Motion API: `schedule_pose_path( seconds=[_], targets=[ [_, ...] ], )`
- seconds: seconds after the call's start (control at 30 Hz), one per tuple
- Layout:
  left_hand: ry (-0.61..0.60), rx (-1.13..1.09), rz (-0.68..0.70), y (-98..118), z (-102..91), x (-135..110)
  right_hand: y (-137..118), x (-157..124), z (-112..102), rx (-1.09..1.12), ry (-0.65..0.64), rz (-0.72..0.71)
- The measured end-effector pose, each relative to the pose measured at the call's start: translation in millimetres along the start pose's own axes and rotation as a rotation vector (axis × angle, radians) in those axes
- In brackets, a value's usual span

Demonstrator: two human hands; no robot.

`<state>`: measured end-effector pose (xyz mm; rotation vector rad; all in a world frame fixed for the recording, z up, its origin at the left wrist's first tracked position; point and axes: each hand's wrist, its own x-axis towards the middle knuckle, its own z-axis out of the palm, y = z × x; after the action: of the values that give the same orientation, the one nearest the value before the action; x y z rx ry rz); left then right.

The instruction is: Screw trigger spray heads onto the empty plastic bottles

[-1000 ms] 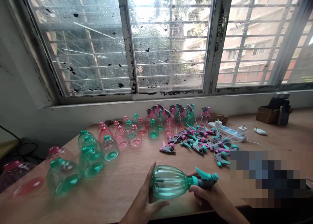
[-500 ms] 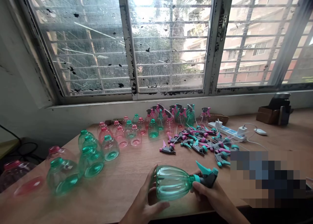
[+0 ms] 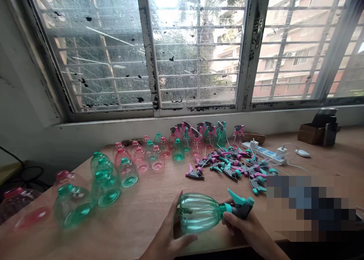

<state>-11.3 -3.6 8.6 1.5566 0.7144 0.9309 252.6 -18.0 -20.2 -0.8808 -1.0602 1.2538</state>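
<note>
A clear green spray bottle (image 3: pixel 199 213) lies sideways in the air above the table's near edge, its base to the left. On its neck sits a spray head (image 3: pixel 241 205) with a teal collar, teal trigger and dark grey body. My left hand (image 3: pixel 173 229) is curved round the bottle's base, thumb below and fingers behind. With thumb and fingers, my right hand (image 3: pixel 237 222) grips the teal collar at the neck; some of its fingers are hidden behind. Beyond them lies a heap of loose spray heads (image 3: pixel 230 163) in pink, teal and grey.
Green bottles (image 3: pixel 105 190) and pink bottles (image 3: pixel 139 158) without heads stand at the left. Bottles with heads (image 3: pixel 196 142) line the back under the window. A white power strip (image 3: pixel 265 152) with cables, a mouse (image 3: pixel 303 153) and a brown box (image 3: pixel 312 133) are at the right.
The bottle has turned slightly about its length, and its base has shifted a little to the left. Both hands stay on it; the other things have not moved.
</note>
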Motion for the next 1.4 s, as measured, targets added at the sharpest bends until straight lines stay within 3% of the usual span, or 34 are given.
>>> schedule_pose_path(
  seconds=[0.37, 0.63, 0.87, 1.17, 1.4],
  targets=[
    [-0.026, -0.073, -0.059, 19.1, 5.2, -6.9, 1.8, 1.9, -2.5, -0.026, -0.047, -0.004],
    [0.009, 0.039, -0.007, 5.8, 2.8, -4.7, -0.1, 1.2, 0.8, -0.004, -0.023, -0.006],
    [0.007, -0.018, -0.048, 16.8, 4.8, -8.0, -2.6, 0.3, 3.4, -0.023, -0.011, -0.005],
    [0.029, 0.024, -0.041, 8.9, 4.7, -6.6, -4.2, -0.8, 3.6, -0.002, -0.011, 0.003],
    [-0.014, 0.033, -0.023, 15.6, 5.7, -9.8, -8.4, -1.0, 4.8, -0.036, -0.034, -0.001]
  ],
)
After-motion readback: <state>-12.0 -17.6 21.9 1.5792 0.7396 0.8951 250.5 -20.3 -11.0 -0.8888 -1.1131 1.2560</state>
